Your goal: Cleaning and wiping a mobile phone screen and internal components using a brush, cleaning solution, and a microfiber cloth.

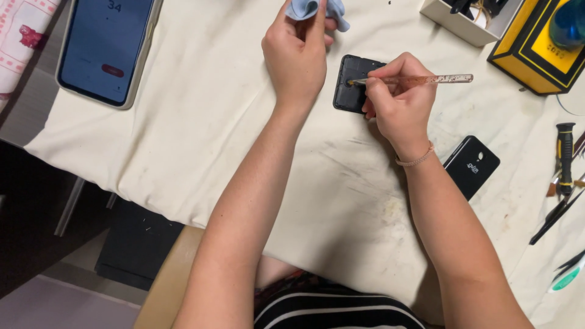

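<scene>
Under right hand (396, 100), black phone body (350, 85) half hidden; pen-like tool (420, 79) tip obscured

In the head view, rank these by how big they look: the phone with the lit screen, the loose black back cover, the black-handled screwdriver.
1. Phone with the lit screen, clearly largest, though cut off at the top.
2. Black back cover, partly hidden by the right forearm.
3. Black-handled screwdriver, about as long but far slimmer.

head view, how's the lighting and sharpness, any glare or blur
Head view: soft, even light on the cream cloth, faint shadows under the forearms; no harsh glare, though the phone screen glows at top left; the left hand, right hand and clear-handled tool are sharp; the floor at lower left is dark.
</scene>
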